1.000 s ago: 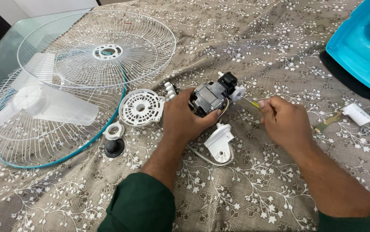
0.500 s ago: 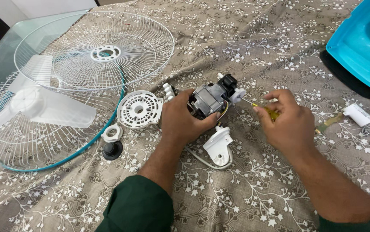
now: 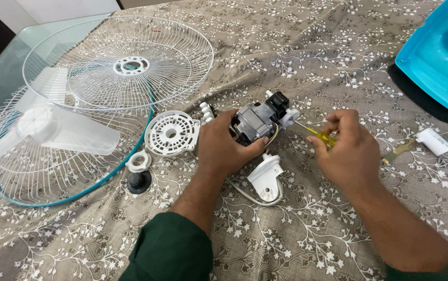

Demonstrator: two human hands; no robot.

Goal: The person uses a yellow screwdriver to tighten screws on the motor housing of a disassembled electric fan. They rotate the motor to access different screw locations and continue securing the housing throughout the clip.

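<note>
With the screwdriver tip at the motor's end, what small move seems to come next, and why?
Probably a short twist of the yellow-handled screwdriver by the right hand. Its shaft already points into the white fitting at the end of the fan motor, and the left hand grips the motor body above the cloth, bracing it. Whether the tip is seated in a screw is too small to tell.

A brown tablecloth (image 3: pixel 297 57) bears white floral sprigs. The fan guards (image 3: pixel 125 67) are white, one rimmed teal. The screwdriver handle (image 3: pixel 322 137) is translucent yellow; the fan motor (image 3: pixel 255 122) grey and black; the sleeves (image 3: pixel 172 250) dark green.
</note>
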